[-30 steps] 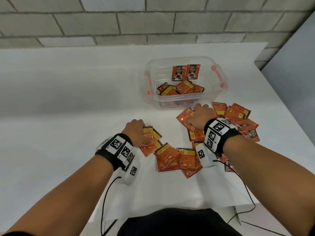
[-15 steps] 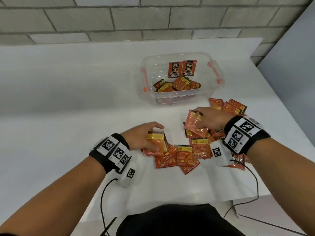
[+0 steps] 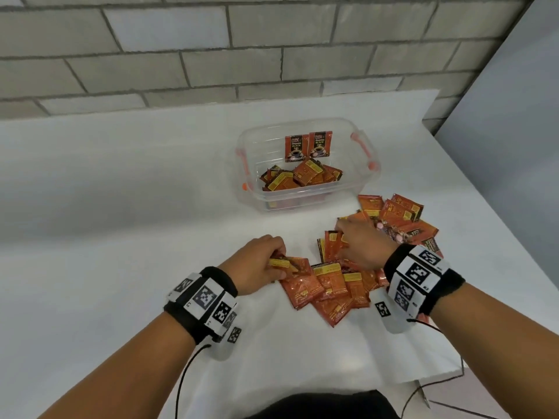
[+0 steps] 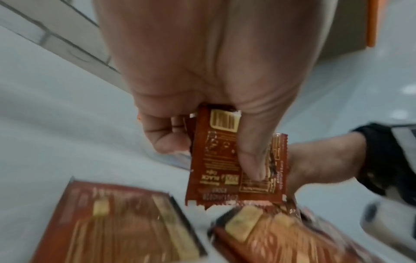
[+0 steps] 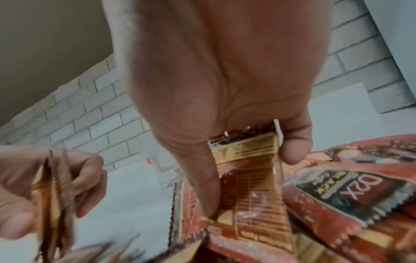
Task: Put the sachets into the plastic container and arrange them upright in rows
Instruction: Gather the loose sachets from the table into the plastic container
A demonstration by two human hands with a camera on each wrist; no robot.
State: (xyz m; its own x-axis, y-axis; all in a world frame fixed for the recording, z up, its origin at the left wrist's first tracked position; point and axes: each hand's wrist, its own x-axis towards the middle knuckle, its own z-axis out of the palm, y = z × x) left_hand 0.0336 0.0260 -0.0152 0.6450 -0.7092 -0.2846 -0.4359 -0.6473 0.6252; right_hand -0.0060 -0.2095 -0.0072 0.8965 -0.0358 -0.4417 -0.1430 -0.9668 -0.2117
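Grey block wall (image 3: 272, 55) behind a white table (image 3: 121, 207). Toward the far side of the table stands a clear plastic container (image 3: 357, 189) with orange handles; inside it, two coffee sachets (image 3: 308, 146) stand upright side by side against the far wall, and several more lie loose and flat on its floor. Between the container and the person, a scatter of orange sachets (image 3: 329, 285) lies overlapping on the table, spreading to the right of the container. Left hand (image 3: 257, 264): fingers curled, thumb pressing a small stack of sachets (image 4: 227, 160) against the fingers, held just above the near-left edge of the scatter. Right hand (image 3: 360, 246): thumb and fingers pinching another few sachets (image 5: 252, 186) at their top edge, over the middle of the scatter. How many sachets each hand holds cannot be told. Both wrists carry black bands with square-patterned markers.
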